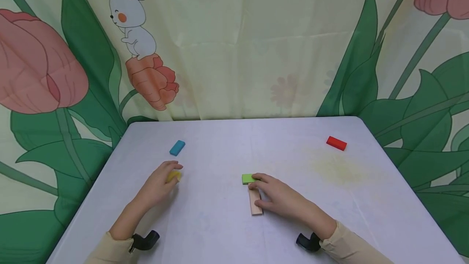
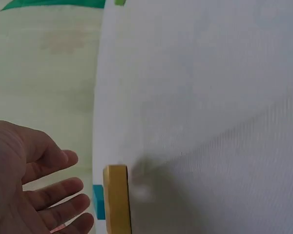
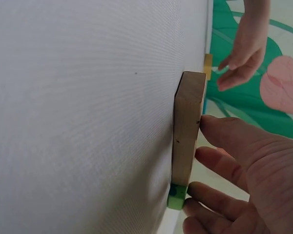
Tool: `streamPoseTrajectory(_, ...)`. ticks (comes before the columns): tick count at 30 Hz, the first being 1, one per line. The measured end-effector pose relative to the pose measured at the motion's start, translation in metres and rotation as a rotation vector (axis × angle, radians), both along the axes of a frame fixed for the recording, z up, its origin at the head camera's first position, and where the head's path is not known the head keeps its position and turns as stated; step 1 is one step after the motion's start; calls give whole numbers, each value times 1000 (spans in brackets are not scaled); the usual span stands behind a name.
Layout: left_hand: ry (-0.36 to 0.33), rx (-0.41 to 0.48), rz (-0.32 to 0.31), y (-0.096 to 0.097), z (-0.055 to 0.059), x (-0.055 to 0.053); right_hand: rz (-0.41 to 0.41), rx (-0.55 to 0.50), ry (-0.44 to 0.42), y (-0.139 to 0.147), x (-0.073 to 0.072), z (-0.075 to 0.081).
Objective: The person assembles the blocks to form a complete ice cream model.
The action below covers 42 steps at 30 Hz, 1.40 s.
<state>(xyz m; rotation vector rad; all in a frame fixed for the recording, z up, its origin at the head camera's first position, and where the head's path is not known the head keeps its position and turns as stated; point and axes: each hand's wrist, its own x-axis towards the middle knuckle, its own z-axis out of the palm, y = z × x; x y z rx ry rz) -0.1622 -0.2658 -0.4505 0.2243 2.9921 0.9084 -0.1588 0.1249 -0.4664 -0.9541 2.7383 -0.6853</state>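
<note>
My left hand point(image 1: 158, 185) hovers by a yellow block point(image 1: 174, 175), which it partly covers in the head view. The left wrist view shows a gap between those loosely bent fingers and the yellow block point(image 2: 117, 200). A plain wooden block point(image 1: 255, 207) lies lengthwise near the table's middle, its far end against a green block point(image 1: 247, 179). My right hand point(image 1: 280, 196) touches both from above. In the right wrist view, its thumb rests on the upper face of the wooden block point(image 3: 188, 129), while other fingertips reach the green block point(image 3: 177, 197).
A blue block point(image 1: 177, 148) lies beyond the left hand, and a red block point(image 1: 336, 143) lies at the far right. The white-covered table point(image 1: 212, 231) ends at a curtain point(image 1: 227, 52) printed with plants and a rabbit.
</note>
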Motion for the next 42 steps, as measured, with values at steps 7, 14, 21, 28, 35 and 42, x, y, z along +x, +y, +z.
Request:
streamPoseTrajectory(7,13,-86,-21,-23,-1,-7,8,-6,2,-2,-1,2)
streamPoseTrajectory(14,-23,-133,-1,-30,-4,-12,-3,-7,5,0,-3,2)
streamPoseTrajectory(21,-33,-125,46,-33,-13,-11,11,-2,10,1,-3,1)
streamPoseTrajectory(28,-3,-121,59,-33,-17,-12,22,-3,24,1,-4,-1)
streamPoseTrajectory(35,-13,-109,64,-30,-18,-13,19,-11,15,1,-4,0)
streamPoseTrajectory(42,-44,-82,71,-22,-19,-18,21,-8,7,1,-4,-1)
